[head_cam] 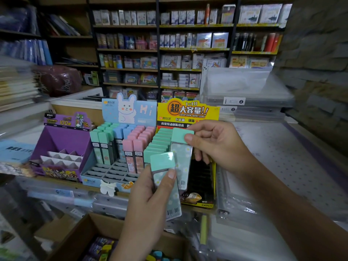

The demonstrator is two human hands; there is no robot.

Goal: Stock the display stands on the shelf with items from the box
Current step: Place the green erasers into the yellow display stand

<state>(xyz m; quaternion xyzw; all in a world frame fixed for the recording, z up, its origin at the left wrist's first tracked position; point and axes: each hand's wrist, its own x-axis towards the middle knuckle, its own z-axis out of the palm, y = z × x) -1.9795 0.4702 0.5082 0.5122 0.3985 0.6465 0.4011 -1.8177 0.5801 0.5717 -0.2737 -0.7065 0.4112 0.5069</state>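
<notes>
Alignment matters: right hand [212, 146], grip pinching a mint-capped case [181, 157], should seat it upright in the mid-frame yellow stand [188, 110]; left hand [150, 200] grips a spare case [163, 161].

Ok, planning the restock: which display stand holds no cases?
The purple stand, far left: only bare dividers show, while the blue stand and yellow stand hold cases.

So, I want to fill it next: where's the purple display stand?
In the head view the purple stand sits far left, just beside the blue rabbit stand.
</notes>
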